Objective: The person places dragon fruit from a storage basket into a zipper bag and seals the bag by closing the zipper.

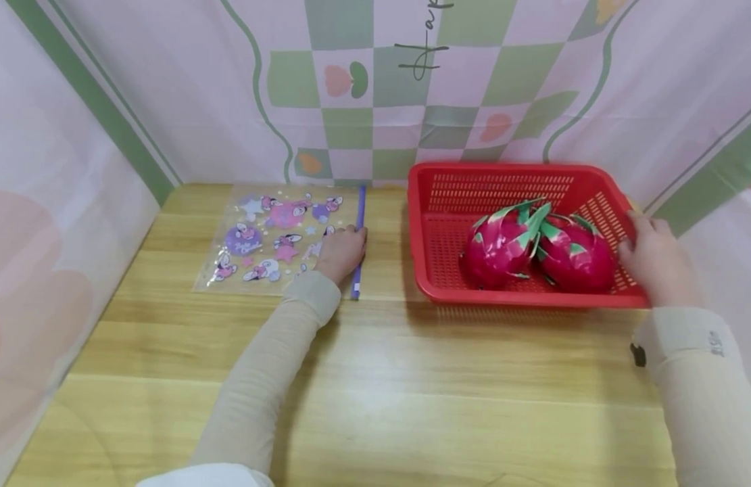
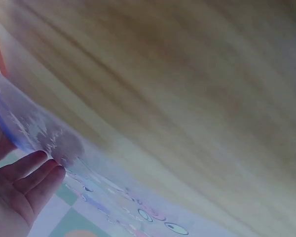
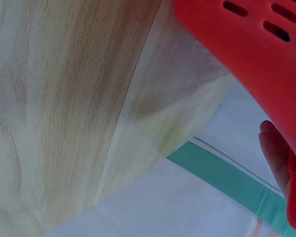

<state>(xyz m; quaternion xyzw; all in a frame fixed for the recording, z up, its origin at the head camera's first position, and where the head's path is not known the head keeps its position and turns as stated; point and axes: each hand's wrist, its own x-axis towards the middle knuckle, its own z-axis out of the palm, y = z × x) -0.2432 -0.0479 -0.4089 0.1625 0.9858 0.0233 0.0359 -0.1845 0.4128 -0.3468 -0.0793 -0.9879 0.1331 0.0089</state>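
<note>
At frame right, red basket is held by right grip; centre-left, bag is touched by left grip, pinch unclear. Positioning is presumed; steadying is required next.

Only real word-ish thing anyone's gonna get here is "Hap", in thin dark handwritten-style script turned sideways on the checkered backdrop cloth, with the p running right into the top of the head view. The right sleeve's cuff has small dark lettering, too blurry to read. Pale script on the clear bag's purple circle? Also illegible.
</note>
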